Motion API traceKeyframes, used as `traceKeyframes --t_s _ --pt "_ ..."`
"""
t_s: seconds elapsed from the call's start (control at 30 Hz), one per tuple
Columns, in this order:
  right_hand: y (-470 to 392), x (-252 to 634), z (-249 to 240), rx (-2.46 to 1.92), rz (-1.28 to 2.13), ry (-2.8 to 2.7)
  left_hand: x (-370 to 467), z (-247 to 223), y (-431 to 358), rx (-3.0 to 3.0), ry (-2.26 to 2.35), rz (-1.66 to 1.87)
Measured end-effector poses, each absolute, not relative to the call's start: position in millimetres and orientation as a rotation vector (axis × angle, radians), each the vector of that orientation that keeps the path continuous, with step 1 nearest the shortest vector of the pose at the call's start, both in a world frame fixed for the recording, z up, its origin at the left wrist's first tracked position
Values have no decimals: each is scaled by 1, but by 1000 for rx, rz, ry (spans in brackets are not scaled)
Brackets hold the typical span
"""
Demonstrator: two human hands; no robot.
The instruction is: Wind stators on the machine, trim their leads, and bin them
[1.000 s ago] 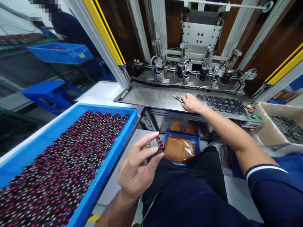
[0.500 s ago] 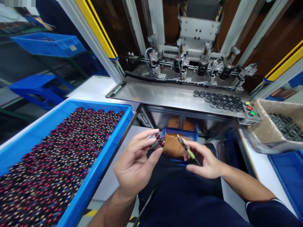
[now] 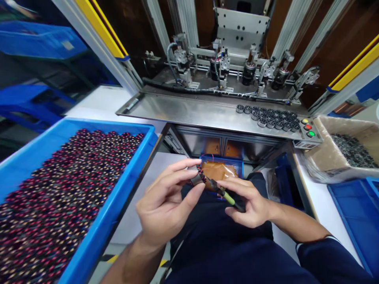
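My left hand [image 3: 167, 201] is closed on a small motor stator [image 3: 197, 176], a grey metal ring with red and black windings facing right. Thumb and fingertips pinch it by its rim. In my right hand [image 3: 250, 201] is a pair of wire cutters [image 3: 226, 195] with green and black handles. Their tips point up and left, close beside the winding side of the stator; I cannot tell whether they touch it. On the left a blue tray [image 3: 118, 201] holds many similar wound stators [image 3: 74, 181].
A steel ledge [image 3: 177, 112] bears rows of black slotted parts [image 3: 275, 118] by a button box [image 3: 308, 130]. Behind it stands a machine with fixtures [image 3: 248, 73]. At right are a lined carton [image 3: 322, 157] of grey parts and a blue bin [image 3: 349, 213]. Below lies an amber plastic bag [image 3: 216, 173].
The cutters in my right hand have moved left and down, bringing their tips next to the stator. My left hand still holds the stator in about the same place. The view has shifted slightly.
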State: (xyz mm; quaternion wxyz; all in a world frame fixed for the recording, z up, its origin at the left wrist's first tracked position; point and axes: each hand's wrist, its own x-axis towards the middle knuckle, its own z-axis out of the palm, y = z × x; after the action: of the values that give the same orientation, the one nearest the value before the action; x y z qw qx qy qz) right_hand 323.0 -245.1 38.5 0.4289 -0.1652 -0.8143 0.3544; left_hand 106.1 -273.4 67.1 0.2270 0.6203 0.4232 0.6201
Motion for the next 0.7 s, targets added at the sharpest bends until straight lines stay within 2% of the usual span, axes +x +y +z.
traceKeyframes --t_s 0.7 --pt "-246 322 40 -410 841 -2070 101 69 -274 1950 974 1688"
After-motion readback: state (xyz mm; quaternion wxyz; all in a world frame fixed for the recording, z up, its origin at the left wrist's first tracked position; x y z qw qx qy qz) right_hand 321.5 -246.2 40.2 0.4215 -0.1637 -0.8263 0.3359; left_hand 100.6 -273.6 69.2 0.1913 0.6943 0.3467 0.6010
